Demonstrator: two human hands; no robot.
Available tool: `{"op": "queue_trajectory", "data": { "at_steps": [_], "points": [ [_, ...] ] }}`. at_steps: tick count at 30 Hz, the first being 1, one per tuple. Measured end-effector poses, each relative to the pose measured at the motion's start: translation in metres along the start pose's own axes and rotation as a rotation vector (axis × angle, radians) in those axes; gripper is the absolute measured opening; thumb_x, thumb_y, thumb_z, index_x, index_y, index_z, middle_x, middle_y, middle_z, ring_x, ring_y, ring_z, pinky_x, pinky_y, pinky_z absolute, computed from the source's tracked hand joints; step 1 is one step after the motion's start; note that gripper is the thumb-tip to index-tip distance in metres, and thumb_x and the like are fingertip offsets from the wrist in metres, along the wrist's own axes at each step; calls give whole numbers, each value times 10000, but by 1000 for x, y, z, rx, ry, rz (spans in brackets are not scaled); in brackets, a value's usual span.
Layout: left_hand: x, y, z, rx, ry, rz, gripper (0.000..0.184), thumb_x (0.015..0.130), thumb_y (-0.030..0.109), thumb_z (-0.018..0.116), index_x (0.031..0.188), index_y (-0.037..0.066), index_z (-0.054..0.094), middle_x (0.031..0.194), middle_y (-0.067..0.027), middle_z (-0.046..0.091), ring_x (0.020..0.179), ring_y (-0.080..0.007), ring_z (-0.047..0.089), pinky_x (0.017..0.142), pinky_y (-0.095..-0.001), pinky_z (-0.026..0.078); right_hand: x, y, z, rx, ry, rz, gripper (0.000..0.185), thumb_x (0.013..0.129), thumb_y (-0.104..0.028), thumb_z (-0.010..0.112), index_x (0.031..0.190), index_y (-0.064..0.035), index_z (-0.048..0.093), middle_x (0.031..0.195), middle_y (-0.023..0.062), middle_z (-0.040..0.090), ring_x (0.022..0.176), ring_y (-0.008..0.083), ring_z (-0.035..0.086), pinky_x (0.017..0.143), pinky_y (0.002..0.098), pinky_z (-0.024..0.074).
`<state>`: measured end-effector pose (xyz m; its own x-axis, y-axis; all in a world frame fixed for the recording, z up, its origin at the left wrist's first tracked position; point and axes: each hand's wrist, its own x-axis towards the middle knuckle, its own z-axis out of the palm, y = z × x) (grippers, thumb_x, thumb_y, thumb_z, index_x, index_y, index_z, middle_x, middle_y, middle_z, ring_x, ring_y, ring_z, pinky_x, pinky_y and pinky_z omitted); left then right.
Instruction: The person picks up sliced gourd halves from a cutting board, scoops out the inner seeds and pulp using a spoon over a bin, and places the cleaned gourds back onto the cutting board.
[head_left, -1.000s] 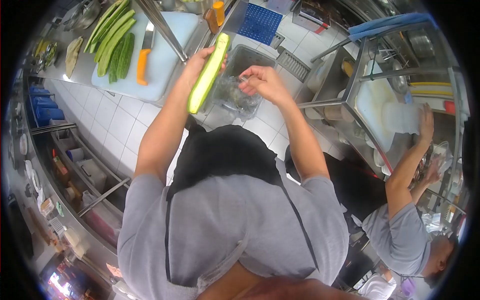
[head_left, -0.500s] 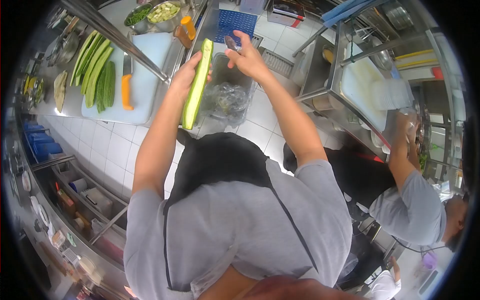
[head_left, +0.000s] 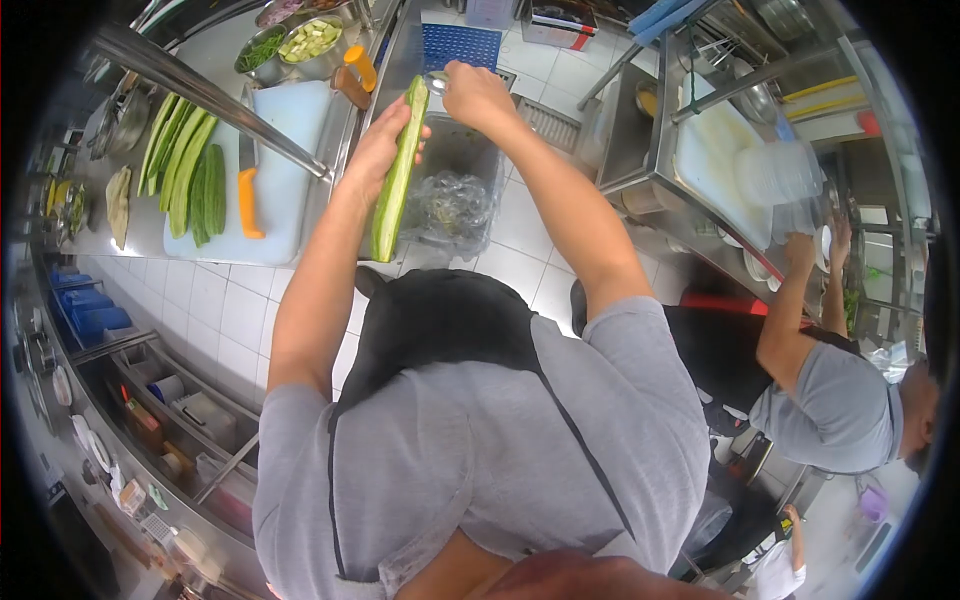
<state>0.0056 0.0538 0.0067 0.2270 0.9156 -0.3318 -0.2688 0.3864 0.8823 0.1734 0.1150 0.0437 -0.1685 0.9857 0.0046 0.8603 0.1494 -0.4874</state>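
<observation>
In my left hand [head_left: 375, 150] is a long halved cucumber [head_left: 397, 190], its pale cut face turned up and its far end pointing away from me. My right hand [head_left: 475, 98] is closed around a metal spoon [head_left: 436, 82]. The spoon's bowl is at the far tip of the cucumber half; whether it touches the flesh I cannot tell. Beneath both hands stands a bin [head_left: 470, 140] lined with a clear plastic bag [head_left: 445, 205]. To the left, more cucumbers [head_left: 190, 165], some halved and some whole, lie on a white cutting board [head_left: 290, 130] beside an orange-handled knife [head_left: 248, 200].
Bowls of chopped green pieces [head_left: 310, 45] and sliced greens [head_left: 262, 55] stand at the back of the left counter. A metal rail [head_left: 220, 95] crosses above the board. At right, a co-worker [head_left: 825, 400] reaches toward stacked clear containers [head_left: 780, 175] on a counter.
My right hand has moved left, bringing the spoon to the cucumber's far end, and its fingers have closed in. My left hand has barely shifted. The co-worker's arms have moved.
</observation>
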Motion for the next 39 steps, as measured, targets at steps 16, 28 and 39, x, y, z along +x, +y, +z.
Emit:
{"op": "queue_trajectory", "data": {
  "at_steps": [16,28,39],
  "points": [
    [15,4,3,78,37,37,435,1050,241,407,1459,95,439,854,-68,614,667,-125,538,592,-265,498,5,-8,-5,-123,-58,-116,324,825,-185,582,1098,-48,688,1038,232,699,998,400,674,884,469,533],
    [11,-12,-2,171,67,-65,317,1033,225,378,1120,14,599,782,-79,605,605,-140,532,523,-285,466,-4,-4,5,-199,-291,-184,411,897,-348,508,1093,-37,692,1095,247,682,1046,414,651,929,491,510],
    [11,-31,-8,280,129,45,366,1040,284,407,1264,57,586,763,-39,587,566,-96,493,476,-250,434,-4,15,20,61,-363,-180,443,904,-443,531,1073,-77,713,985,244,696,970,399,665,848,486,508]
  ]
}}
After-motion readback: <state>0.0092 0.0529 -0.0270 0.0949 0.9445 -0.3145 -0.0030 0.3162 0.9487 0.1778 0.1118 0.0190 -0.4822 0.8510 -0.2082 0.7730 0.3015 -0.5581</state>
